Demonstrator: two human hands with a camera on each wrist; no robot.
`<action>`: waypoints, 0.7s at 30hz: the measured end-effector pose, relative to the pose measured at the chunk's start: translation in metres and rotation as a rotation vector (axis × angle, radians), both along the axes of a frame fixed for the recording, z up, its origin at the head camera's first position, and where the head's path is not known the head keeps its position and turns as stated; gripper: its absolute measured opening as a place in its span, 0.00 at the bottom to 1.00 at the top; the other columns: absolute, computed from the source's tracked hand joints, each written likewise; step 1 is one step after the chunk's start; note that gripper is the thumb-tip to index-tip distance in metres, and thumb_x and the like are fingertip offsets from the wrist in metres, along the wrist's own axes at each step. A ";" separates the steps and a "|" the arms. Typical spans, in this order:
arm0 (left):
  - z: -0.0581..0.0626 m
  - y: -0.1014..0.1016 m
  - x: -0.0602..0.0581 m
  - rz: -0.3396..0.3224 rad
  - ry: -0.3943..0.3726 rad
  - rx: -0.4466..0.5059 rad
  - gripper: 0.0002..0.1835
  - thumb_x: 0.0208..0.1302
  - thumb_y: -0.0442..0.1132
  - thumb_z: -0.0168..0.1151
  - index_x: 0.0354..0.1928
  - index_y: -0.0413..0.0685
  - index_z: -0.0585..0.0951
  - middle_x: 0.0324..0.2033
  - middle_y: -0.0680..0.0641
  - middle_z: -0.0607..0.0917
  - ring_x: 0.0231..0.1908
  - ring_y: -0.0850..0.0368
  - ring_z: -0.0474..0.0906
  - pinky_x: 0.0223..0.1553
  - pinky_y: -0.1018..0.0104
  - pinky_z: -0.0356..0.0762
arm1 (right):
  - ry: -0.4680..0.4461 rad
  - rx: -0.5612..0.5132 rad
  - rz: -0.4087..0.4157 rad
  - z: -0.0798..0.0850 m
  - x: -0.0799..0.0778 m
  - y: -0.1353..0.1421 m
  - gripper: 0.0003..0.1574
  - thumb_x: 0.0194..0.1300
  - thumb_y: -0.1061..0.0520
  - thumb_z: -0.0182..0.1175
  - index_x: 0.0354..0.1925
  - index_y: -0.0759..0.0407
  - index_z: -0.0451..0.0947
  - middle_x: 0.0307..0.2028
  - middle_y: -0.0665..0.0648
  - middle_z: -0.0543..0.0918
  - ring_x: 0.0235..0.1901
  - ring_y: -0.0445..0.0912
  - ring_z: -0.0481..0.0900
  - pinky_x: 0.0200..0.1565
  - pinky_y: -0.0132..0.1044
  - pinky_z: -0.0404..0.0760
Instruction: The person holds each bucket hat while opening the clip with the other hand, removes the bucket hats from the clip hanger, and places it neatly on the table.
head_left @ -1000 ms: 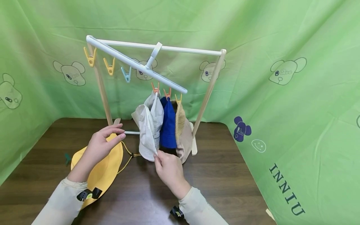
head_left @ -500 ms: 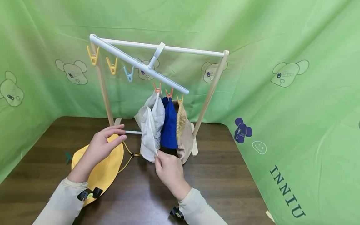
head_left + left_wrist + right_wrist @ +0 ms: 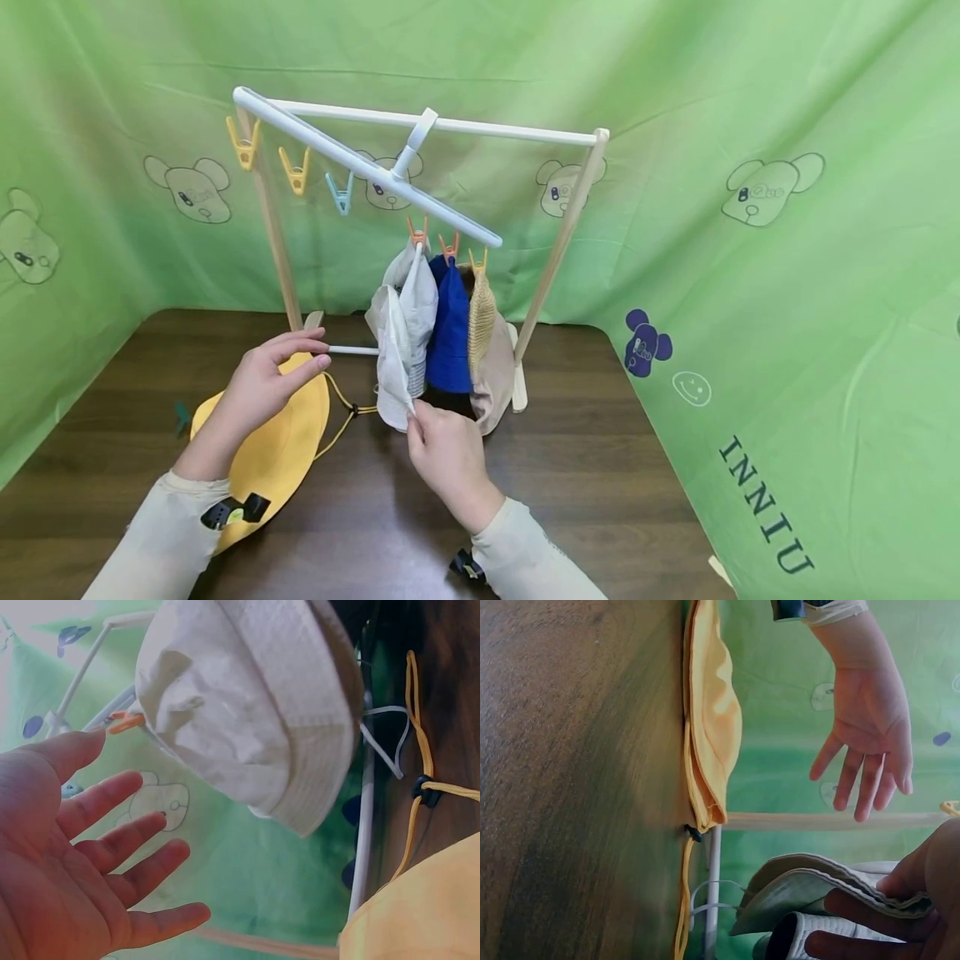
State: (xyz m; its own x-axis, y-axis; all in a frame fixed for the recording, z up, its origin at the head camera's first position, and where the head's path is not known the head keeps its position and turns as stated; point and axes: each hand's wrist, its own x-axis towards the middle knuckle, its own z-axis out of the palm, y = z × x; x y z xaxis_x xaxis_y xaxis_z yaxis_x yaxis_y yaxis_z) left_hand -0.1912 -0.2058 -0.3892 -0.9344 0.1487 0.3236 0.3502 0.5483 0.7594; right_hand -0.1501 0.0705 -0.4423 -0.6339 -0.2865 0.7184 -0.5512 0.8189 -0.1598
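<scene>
The right hand (image 3: 450, 454) pinches the brim edge of a white hat (image 3: 393, 358) between thumb and fingers. The hat hangs just beyond and above that hand, its top held in an orange clip (image 3: 418, 233). The left hand (image 3: 273, 379) is spread, its fingers apart and touching nothing; it is level with the white hat, a gap away on the hat's left.

Below the left hand, a yellow hat (image 3: 281, 450) lies on the counter (image 3: 592, 492), its yellow cord (image 3: 335, 439) reaching out toward the right hand and passing through a black toggle (image 3: 354, 410).

Straight beyond the right hand hangs a blue hat (image 3: 450, 333), and beyond it to the right a tan knitted hat (image 3: 482, 325), each in its own clip. High above both hands, a pale blue hanger (image 3: 360, 169) hooks on a white rail (image 3: 510, 130). Two yellow clips and a light blue clip (image 3: 340, 196) dangle above and beyond the left hand.
</scene>
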 end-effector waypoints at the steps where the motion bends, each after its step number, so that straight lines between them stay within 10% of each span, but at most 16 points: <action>1: 0.001 -0.002 0.001 0.002 0.001 0.000 0.18 0.71 0.53 0.66 0.52 0.49 0.87 0.67 0.44 0.79 0.71 0.38 0.68 0.65 0.33 0.65 | 0.001 0.006 -0.001 0.001 0.000 -0.001 0.21 0.58 0.60 0.67 0.19 0.49 0.66 0.12 0.45 0.67 0.13 0.47 0.74 0.15 0.40 0.67; 21: 0.013 -0.018 0.004 0.022 0.040 -0.006 0.16 0.73 0.49 0.64 0.51 0.45 0.87 0.64 0.43 0.81 0.67 0.39 0.72 0.64 0.34 0.68 | 0.012 0.118 0.008 -0.001 0.000 -0.013 0.08 0.58 0.58 0.68 0.27 0.50 0.77 0.17 0.47 0.81 0.18 0.46 0.81 0.22 0.41 0.73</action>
